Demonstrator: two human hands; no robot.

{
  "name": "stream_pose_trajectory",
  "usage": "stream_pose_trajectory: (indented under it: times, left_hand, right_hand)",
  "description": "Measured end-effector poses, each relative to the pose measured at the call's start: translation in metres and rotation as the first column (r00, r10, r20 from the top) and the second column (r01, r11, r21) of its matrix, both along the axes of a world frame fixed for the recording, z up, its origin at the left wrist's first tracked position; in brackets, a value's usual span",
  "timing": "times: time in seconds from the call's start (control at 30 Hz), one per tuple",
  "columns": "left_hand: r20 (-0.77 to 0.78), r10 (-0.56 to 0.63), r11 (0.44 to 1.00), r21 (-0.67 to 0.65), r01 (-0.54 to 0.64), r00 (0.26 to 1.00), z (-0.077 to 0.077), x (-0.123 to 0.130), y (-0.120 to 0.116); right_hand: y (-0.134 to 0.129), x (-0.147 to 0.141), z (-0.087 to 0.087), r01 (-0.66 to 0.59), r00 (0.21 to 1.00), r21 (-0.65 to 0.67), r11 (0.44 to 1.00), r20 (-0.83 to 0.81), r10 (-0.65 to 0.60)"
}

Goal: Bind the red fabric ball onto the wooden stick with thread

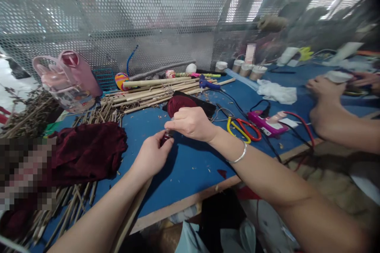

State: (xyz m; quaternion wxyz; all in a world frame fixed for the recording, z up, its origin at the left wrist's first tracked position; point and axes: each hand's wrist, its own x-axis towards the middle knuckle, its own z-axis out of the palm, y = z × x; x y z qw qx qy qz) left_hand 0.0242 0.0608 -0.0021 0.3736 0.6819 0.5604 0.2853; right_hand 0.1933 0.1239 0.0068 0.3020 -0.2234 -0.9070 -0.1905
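Slanting up from the lower left, our left hand (152,153) is clamped on a small dark-red piece (165,138) near frame centre, while our right hand (191,123), angled from lower right, bends above it, fingertips together.

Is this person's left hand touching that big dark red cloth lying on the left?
Apart. The head view shows bare blue tabletop between the left hand and the near edge of the dark red cloth.

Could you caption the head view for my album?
Left hand and right hand meet at a maroon piece over a blue table strewn with sticks and cloth.
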Motion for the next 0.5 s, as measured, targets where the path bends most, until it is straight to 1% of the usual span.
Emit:
stream_pose_trajectory:
  times: [0.13,0.27,0.5]
  left_hand:
    - [-0.076,-0.005,1.000,0.028,0.007,0.997,-0.0009,0.0015,-0.0018]
    - [-0.106,-0.008,0.998,0.059,0.014,0.994,-0.0029,0.0023,-0.0014]
    - [-0.145,-0.007,0.995,0.100,0.022,0.989,-0.0015,0.0044,-0.0033]
  right_hand:
    - [0.0006,-0.0002,0.0005,0.012,0.999,-0.010,1.000,0.030,-0.012]
    - [-0.0002,-0.0008,-0.0007,0.020,0.999,-0.019,1.000,0.044,-0.019]
    - [-0.0021,-0.0025,0.0010,0.043,0.997,-0.034,0.998,0.058,-0.041]
